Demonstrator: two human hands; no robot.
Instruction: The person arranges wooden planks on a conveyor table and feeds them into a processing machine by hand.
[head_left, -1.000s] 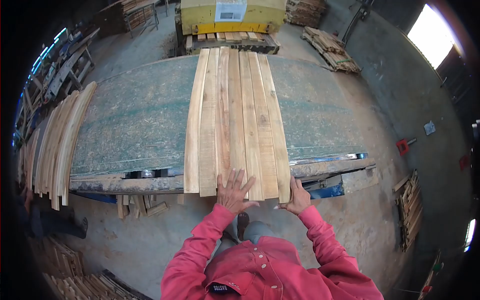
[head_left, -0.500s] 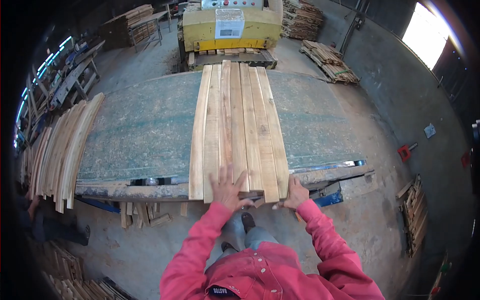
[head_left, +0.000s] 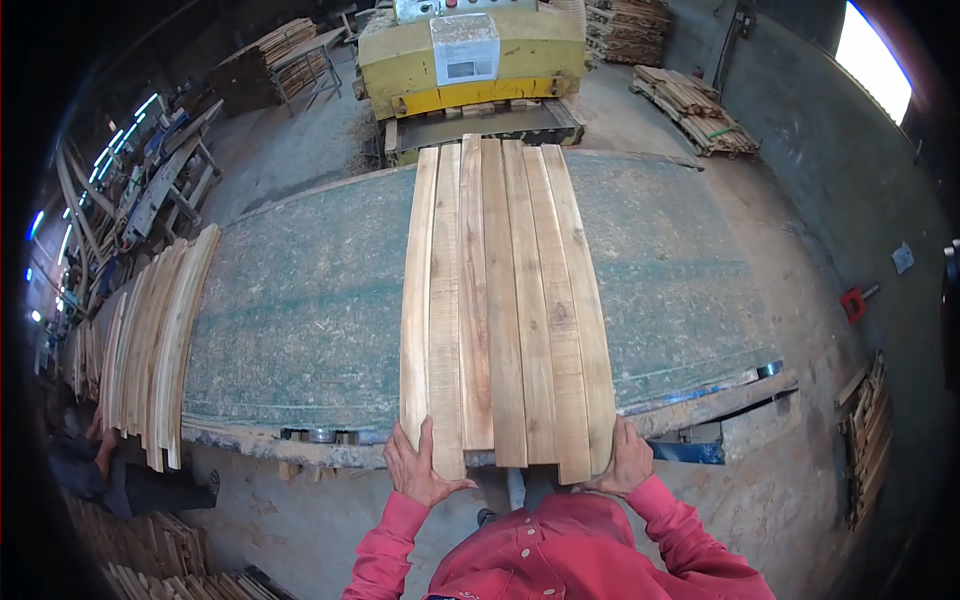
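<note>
1. Over the near edge of the tabletop (head_left: 300, 320), support the overhanging boards (head_left: 503, 300).
2. Grasping the outer corners with left hand (head_left: 418, 475) and right hand (head_left: 628, 465), press inward evenly.
3. Keep staggered ends flat.

Single head-worn view; faces forward and down; planks (head_left: 504, 300) near, machine (head_left: 545, 65) farther

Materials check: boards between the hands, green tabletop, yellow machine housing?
Boards: bare wood, unvarnished by the look; grain and knots show.
Green tabletop: unclear, maybe worn belting or painted sheet; matte, patchy, dusty-looking.
Yellow machine housing: probably painted metal; broad panels, worn yellow coating.
</note>
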